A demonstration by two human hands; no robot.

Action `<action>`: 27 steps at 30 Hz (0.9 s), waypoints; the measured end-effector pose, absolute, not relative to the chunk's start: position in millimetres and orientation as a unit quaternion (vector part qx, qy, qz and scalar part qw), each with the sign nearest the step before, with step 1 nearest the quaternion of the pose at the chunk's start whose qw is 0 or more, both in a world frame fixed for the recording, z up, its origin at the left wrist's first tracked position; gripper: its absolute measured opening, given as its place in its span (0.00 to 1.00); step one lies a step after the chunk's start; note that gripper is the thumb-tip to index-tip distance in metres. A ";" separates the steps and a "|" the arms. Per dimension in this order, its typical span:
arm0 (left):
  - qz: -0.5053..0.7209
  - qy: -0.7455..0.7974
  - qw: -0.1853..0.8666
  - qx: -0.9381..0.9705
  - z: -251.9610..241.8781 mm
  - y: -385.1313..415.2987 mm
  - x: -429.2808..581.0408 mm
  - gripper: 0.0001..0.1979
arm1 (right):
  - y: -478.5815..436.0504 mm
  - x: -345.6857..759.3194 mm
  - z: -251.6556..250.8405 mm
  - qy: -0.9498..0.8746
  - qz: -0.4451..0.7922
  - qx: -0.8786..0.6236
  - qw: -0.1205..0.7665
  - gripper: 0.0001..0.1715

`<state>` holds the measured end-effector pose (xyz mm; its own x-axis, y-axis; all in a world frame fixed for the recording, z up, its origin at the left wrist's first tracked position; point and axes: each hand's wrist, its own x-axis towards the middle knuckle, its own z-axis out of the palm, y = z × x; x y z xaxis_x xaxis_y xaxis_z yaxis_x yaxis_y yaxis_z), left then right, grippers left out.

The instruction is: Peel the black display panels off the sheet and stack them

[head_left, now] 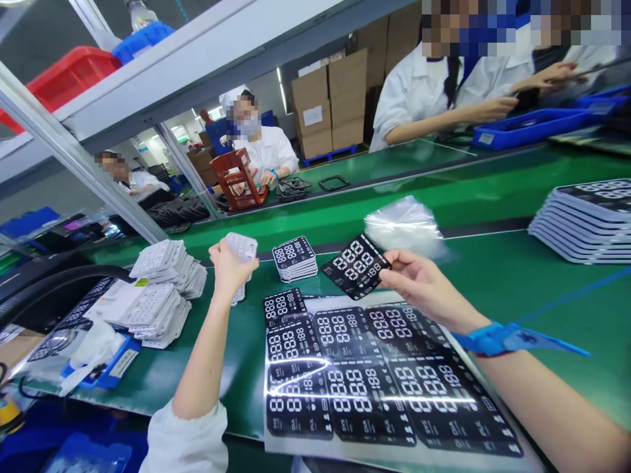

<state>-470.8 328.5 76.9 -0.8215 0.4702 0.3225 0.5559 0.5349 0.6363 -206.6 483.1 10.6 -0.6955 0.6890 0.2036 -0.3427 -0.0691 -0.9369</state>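
Observation:
Between the thumb and fingers of my right hand (414,279) is a black display label (352,266) printed with white digits, held above the back edge of a label sheet (365,394). Several such labels lie on that sheet. My left hand (231,266) grips a white perforated plate (241,246) left of a small stack of label-faced plates (294,258). More white plates (160,263) are piled to the left of it. A blue strap circles my right wrist.
A taller stack of finished-looking plates (586,220) stands at the right. Clear plastic film (404,226) lies beyond my right hand. A blue box (111,361) sits at the left edge. Co-workers sit across the green bench, near blue trays (530,128) and a brown rack (239,180).

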 end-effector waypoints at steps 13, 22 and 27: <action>-0.625 -0.369 -0.620 -0.298 38.3 382.5 -357.3 0.44 | 481.2 -212.7 1.6 -0.521 0.737 -0.195 0.383 0.25; -0.607 -0.318 -0.671 -0.283 26.5 380.6 -359.4 0.28 | 474.7 -207.7 8.2 -0.632 0.555 -0.225 0.492 0.24; -0.593 -0.318 -0.676 -0.299 28.0 379.2 -357.8 0.30 | 471.0 -206.1 11.8 -0.636 0.563 -0.212 0.484 0.23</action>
